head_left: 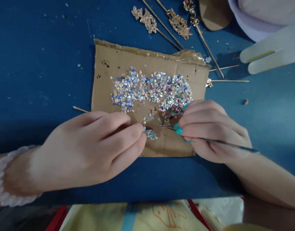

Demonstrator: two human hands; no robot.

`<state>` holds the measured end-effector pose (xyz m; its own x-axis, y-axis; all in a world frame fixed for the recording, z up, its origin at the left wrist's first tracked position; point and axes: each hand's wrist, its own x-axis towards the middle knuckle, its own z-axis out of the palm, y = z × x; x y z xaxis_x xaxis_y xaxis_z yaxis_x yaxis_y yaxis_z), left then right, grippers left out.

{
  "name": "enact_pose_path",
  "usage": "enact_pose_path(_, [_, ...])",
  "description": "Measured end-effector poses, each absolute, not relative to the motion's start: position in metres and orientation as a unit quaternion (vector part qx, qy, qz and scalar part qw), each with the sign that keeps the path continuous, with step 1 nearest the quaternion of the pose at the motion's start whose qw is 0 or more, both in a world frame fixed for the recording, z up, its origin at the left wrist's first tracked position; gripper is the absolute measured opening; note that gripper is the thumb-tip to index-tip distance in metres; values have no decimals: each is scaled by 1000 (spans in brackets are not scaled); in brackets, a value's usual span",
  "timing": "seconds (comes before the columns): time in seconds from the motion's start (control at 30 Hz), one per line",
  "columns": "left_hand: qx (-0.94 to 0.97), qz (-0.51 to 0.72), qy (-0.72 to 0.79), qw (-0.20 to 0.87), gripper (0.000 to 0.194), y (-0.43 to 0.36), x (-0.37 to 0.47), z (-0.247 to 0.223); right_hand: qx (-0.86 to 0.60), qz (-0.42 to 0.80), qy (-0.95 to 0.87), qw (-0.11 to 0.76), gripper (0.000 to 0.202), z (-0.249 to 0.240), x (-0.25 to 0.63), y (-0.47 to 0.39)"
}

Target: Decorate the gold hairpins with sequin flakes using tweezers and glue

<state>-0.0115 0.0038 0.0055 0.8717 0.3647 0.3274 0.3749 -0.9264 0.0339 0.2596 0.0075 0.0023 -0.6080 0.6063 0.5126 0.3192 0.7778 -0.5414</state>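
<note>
My left hand (96, 144) is closed around a metal hairpin; its thin stick (80, 109) pokes out beyond the knuckles at the left. At my fingertips shows the hairpin's ornament (151, 134), covered in small shiny blue-green chips. The rest of it is hidden under my fingers. My right hand (210, 131) pinches metal tweezers (224, 144), their tips just right of the ornament and low over the cardboard (104, 93). Many small, glittering stone or shell chips (157, 86) lie spread across the cardboard above both hands.
Gold-coloured hairpins with openwork heads (179, 25) lie at the top of the blue table (41, 80). White tubes or bottles (272, 48) and a pale lilac object (248, 25) are at the upper right. Scattered chips dot the tabletop.
</note>
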Motion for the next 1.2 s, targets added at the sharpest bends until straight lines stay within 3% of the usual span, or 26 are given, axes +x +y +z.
enact_pose_path(1.2, [-967,-180,-182,1,23,5,-10,5,-286,223,-867,342,7,3,258,5])
